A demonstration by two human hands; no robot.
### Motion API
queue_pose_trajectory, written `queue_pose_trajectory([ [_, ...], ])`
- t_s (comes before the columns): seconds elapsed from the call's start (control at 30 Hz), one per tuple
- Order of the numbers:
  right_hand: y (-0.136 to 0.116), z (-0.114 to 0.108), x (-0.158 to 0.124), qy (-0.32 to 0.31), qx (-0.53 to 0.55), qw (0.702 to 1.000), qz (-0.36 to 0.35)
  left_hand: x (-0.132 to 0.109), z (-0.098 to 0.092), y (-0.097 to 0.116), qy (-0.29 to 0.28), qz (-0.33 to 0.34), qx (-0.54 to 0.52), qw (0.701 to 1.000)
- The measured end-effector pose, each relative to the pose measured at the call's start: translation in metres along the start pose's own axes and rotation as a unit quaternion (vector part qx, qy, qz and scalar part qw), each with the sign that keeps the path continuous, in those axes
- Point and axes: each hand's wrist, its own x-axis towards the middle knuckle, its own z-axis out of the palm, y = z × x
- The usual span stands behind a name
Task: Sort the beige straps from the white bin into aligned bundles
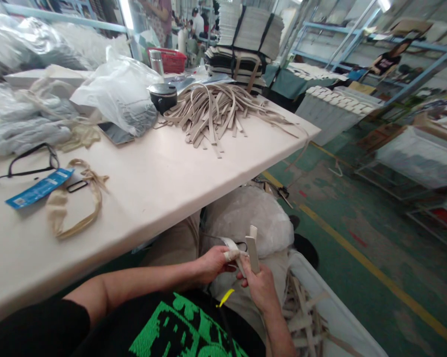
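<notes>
Over my lap, below the table edge, my right hand (pixel 260 285) is closed around a flat beige strap (pixel 252 253) whose ends stick up from the grip. My left hand (pixel 216 262) meets it from the left, thumb and fingers pinched on a pale piece of strap (pixel 228 243). A wrapping covers the left thumb tip. A thin dark loop shows between the hands; what it belongs to is unclear. Beside my right forearm stands a white bin (pixel 342 302) with several beige straps (pixel 305 317) inside. A heap of similar straps (pixel 216 111) lies on the table.
The white table (pixel 141 198) holds glasses (pixel 33 161), a blue packet (pixel 40 187), a fabric band (pixel 96 201), a phone (pixel 115 133), a black lidded pot (pixel 163 98) and plastic bags (pixel 119 89). A filled clear bag (pixel 249 218) sits beyond my hands. Another person (pixel 389 62) is at the right.
</notes>
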Motion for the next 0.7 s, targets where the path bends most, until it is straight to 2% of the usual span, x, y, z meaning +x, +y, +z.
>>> queue_pose_trajectory([
  [0.07,0.0,-0.005,0.003,0.055,0.014,0.998,0.001,-0.003,0.001,0.004,0.013,-0.008,-0.015,1.0],
  [0.13,0.0,-0.011,0.007,0.091,0.035,0.995,-0.007,-0.007,-0.001,0.01,0.002,-0.049,-0.041,0.998],
  [0.17,0.0,-0.013,0.009,0.085,0.053,0.995,-0.019,-0.01,-0.001,0.012,-0.02,-0.077,-0.053,0.995],
  [0.23,0.0,-0.011,0.013,0.032,0.105,0.992,-0.063,-0.015,-0.001,0.014,-0.073,-0.124,-0.065,0.988],
  [0.37,0.0,0.003,0.02,-0.081,0.21,0.961,-0.16,-0.024,0.006,0.011,-0.134,-0.158,-0.054,0.977],
  [0.43,0.0,0.007,0.02,-0.093,0.219,0.96,-0.149,-0.025,0.005,0.008,-0.149,-0.182,-0.045,0.971],
  [0.5,-0.001,0.005,0.017,-0.054,0.193,0.974,-0.105,-0.021,0.0,0.002,-0.148,-0.225,-0.048,0.962],
  [0.57,-0.001,-0.005,0.008,0.005,0.17,0.984,-0.061,-0.013,-0.01,-0.008,-0.115,-0.268,-0.071,0.954],
  [0.6,-0.001,-0.014,0.001,0.032,0.172,0.983,-0.049,-0.006,-0.017,-0.015,-0.081,-0.281,-0.088,0.952],
  [0.7,0.009,-0.047,-0.031,0.045,0.202,0.978,-0.036,0.02,-0.036,-0.03,0.078,-0.271,-0.152,0.947],
])
